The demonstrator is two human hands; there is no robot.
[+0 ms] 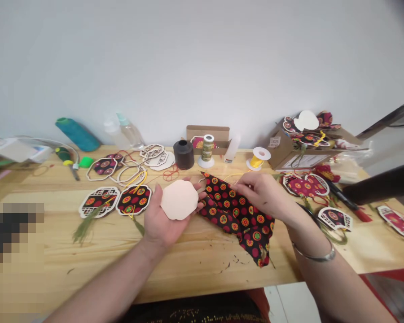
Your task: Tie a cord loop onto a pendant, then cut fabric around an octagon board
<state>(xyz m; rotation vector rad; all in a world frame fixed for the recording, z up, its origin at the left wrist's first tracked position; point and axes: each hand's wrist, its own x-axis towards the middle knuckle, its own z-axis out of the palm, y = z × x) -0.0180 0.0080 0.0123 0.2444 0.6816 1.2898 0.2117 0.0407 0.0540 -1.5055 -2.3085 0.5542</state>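
Note:
In the head view, my left hand (pixel 161 224) is turned palm up around a pale, scallop-edged wooden blank (pixel 180 200), the thumb along its left edge and the fingers under it. My right hand (pixel 261 195) pinches the upper edge of a black floral fabric piece (pixel 237 206), patterned in red and orange. That cloth hangs down to the right over the table, and its left part comes up to my left fingertips. Left of my left hand lie two finished floral ornaments (pixel 134 200) with pale lattice frames and green tassels.
Along the wall stand a black thread cone (pixel 183 154), a gold thread spool (pixel 208 150), a yellow cord spool (pixel 258 159) and a glue bottle (pixel 232 149). A cardboard box (pixel 283 148) topped with ornaments is at the right, near a black pole (pixel 384 181). A screwdriver (pixel 65 159) lies left.

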